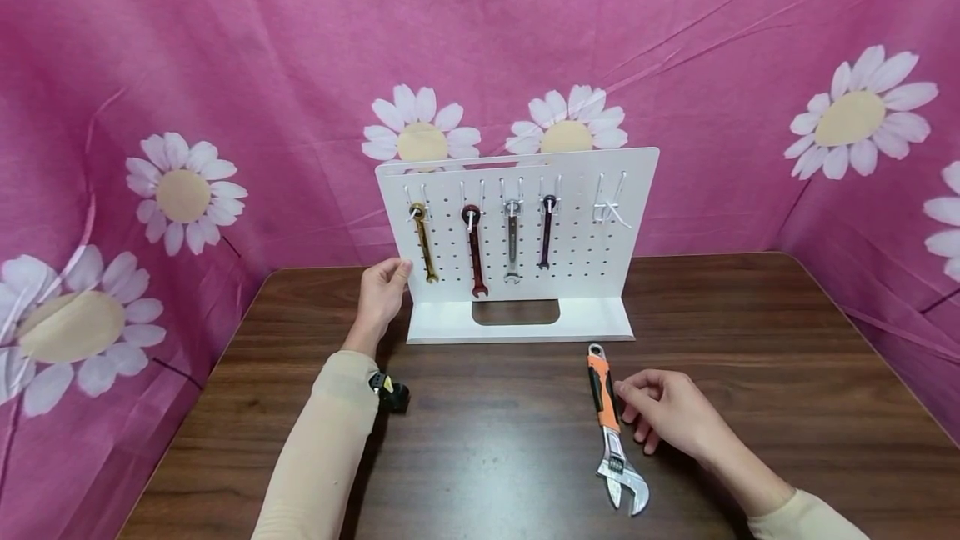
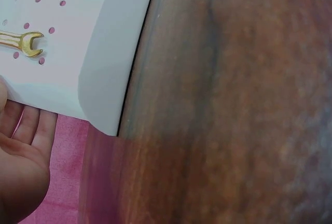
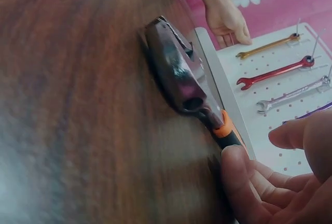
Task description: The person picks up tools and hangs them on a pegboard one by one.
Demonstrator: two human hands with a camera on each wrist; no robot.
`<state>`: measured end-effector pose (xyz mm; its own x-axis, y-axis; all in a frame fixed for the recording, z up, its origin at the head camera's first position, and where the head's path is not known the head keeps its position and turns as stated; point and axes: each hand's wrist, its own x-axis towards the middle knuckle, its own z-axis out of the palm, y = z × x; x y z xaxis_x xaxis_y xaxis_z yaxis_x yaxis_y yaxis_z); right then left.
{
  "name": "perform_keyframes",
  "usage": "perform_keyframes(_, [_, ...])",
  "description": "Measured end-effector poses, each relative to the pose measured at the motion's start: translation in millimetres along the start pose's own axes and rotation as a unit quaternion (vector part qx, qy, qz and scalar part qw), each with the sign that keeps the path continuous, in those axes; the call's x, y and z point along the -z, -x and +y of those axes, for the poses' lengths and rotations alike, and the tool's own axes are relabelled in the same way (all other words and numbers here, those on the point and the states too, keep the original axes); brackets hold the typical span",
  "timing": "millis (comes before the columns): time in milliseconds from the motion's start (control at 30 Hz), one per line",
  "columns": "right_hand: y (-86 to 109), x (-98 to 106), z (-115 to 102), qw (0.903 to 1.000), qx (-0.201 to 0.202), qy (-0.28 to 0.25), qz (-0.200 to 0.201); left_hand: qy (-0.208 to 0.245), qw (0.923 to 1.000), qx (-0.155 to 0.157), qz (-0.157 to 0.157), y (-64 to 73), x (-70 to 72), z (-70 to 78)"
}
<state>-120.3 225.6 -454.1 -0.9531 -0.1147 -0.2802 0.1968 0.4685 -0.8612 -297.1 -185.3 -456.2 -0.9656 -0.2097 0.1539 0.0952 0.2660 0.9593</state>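
At its left edge, my left hand (image 1: pixel 382 297) pinches a white pegboard stand (image 1: pixel 444 323), thumb in front and fingers behind; the left wrist view shows these fingers (image 2: pixel 44 130) at the board's side. An adjustable wrench (image 1: pixel 602 394) with an orange and black handle lies on the table in front of the stand, jaw end towards me. Just right of its handle is my right hand (image 1: pixel 678 411), fingers loosely bent and fingertips right at the handle. In the right wrist view the wrench head (image 3: pixel 174 68) looms large, thumb and forefinger apart.
On the pegboard's hooks hang a gold wrench (image 1: pixel 423 244), a red wrench (image 1: pixel 476 257), a silver wrench (image 1: pixel 512 244) and a dark purple wrench (image 1: pixel 547 236). A white hook (image 1: pixel 611 211) at the right bears nothing. Behind the brown table (image 1: pixel 480 423) hangs a pink flowered cloth (image 1: pixel 315 65).
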Motion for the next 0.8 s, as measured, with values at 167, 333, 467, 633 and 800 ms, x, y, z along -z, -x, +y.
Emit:
perform_keyframes(167, [1.5,-5.5,3.3,0.9999,-0.004,0.012,-0.008,0.001,1.0000,0.000,-0.001,0.2,-0.1,0.9])
perform_keyframes(333, [-0.6,-13.1,0.2,0.9974,-0.030,0.063,0.019,0.001,1.0000,-0.001,0.001,1.1,0.0,2.0])
perform_keyframes(467, [-4.1,-15.9,-3.5,0.9916,-0.030,0.119,0.040,0.004,1.0000,0.001,-0.002,0.8,-0.3,2.6])
perform_keyframes(633, [-8.2,-19.1,-4.3,0.9853,-0.020,0.161,0.052,-0.006,0.9999,0.009,-0.005,0.9,0.6,1.3])
perform_keyframes(800, [-10.0,-21.8,-5.4,0.9815,-0.019,0.180,0.063,-0.007,0.9999,0.012,-0.004,1.9,0.4,0.3])
